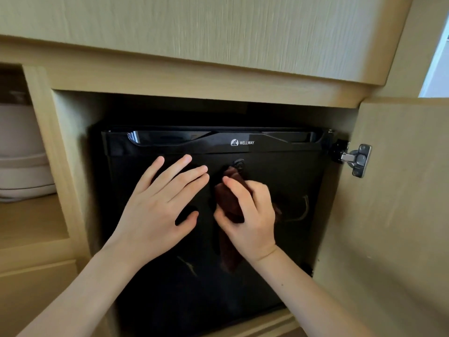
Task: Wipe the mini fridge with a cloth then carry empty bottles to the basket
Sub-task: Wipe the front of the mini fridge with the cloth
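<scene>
From the head view, a black mini fridge (291, 251) sits inside the middle compartment of a pale wooden cabinet (194, 83), filling most of it; the fridge door is closed, so its contents cannot be seen; a white "WELLWAY" logo (242, 142) is on the glossy strip along the top of the door, and a small round lock (238, 164) sits just below that strip.

The left hand (155, 215) lies flat against the upper left part of the fridge door, fingers straight and slightly spread, thumb held out to the side; the right hand (250, 215) is just beside it, fingers curled around a dark reddish-brown cloth (229, 205) that it grips against the door; the cloth's upper end reaches just under the lock, and a loose tail hangs down below the wrist.

The cabinet door (388, 215) stands open on the right, fixed by a metal hinge (356, 160); in the left compartment, a white rounded vessel (21, 152) stands on a wooden shelf (29, 220), partly cut off by the frame edge; what it holds cannot be told.
</scene>
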`<state>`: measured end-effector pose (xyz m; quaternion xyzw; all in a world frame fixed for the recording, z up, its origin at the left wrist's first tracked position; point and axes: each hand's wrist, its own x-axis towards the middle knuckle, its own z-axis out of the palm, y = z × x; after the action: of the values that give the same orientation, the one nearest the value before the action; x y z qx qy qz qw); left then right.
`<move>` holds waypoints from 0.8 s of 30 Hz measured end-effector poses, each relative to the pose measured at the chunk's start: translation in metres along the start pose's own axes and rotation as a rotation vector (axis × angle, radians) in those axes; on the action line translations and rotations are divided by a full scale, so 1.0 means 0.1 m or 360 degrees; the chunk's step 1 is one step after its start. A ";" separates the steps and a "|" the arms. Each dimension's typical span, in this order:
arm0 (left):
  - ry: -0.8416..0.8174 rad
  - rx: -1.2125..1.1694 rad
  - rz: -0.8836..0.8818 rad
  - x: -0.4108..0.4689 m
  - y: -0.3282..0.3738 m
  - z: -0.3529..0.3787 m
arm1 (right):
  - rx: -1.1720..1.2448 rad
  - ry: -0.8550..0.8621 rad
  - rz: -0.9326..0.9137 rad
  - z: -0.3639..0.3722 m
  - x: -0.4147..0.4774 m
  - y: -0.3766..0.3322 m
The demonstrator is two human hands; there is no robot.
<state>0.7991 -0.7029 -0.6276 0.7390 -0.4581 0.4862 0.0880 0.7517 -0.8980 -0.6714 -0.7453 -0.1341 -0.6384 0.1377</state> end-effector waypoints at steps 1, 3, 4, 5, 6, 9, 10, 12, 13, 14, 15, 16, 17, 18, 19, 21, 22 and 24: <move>-0.0002 0.0005 0.0006 0.00 0.00 0.00 | 0.0007 -0.0010 -0.0018 -0.03 0.01 0.05; -0.0007 0.0018 0.0026 -0.01 -0.03 -0.02 | -0.0010 0.0045 0.0071 -0.14 0.01 0.20; -0.0011 0.0026 0.0040 0.00 -0.05 -0.03 | -0.0023 0.0111 0.0184 -0.20 0.01 0.28; -0.0021 0.0033 0.0055 -0.01 -0.06 -0.05 | -0.0030 0.0201 0.0325 -0.26 0.02 0.35; -0.0038 0.0036 0.0068 -0.01 -0.07 -0.07 | -0.0024 0.0297 0.0471 -0.31 0.04 0.40; -0.0059 0.0035 0.0096 -0.03 -0.12 -0.11 | -0.0023 0.0425 0.0650 -0.28 0.14 0.33; -0.0064 0.0028 0.0100 -0.03 -0.13 -0.12 | -0.0040 0.0402 0.0607 -0.23 0.17 0.25; -0.0057 0.0014 0.0100 -0.04 -0.15 -0.11 | -0.0044 0.0334 0.0440 -0.09 0.27 0.04; -0.0048 0.0010 0.0093 -0.04 -0.16 -0.11 | -0.0020 0.0293 0.0349 -0.02 0.32 -0.07; -0.0044 0.0006 0.0085 -0.04 -0.16 -0.11 | 0.0001 0.0238 0.0251 0.05 0.35 -0.17; -0.0040 -0.0004 0.0075 -0.04 -0.15 -0.10 | 0.0004 0.0167 0.0149 0.08 0.37 -0.24; -0.0033 -0.0008 0.0062 -0.04 -0.14 -0.10 | 0.0000 0.0090 0.0051 0.10 0.37 -0.28; -0.0029 -0.0005 0.0051 -0.05 -0.13 -0.11 | 0.0002 0.0023 -0.0022 0.09 0.37 -0.27; -0.0038 -0.0005 0.0048 -0.05 -0.12 -0.12 | 0.0001 -0.0013 -0.0055 0.05 0.37 -0.23; -0.0056 -0.0005 0.0052 -0.06 -0.11 -0.12 | -0.0009 -0.0009 -0.0048 -0.01 0.37 -0.14; -0.0090 0.0007 0.0062 -0.07 -0.13 -0.15 | -0.0038 0.0068 0.0104 -0.16 0.34 0.09; -0.0098 0.0011 0.0061 -0.08 -0.15 -0.17 | -0.0044 0.0135 0.0240 -0.24 0.32 0.22; -0.0121 0.0014 0.0065 -0.10 -0.19 -0.20 | -0.0020 0.0310 0.0527 -0.39 0.30 0.41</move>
<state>0.7998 -0.6752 -0.6196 0.7478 -0.4739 0.4614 0.0573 0.7363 -0.9501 -0.6376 -0.6927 0.0085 -0.6770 0.2487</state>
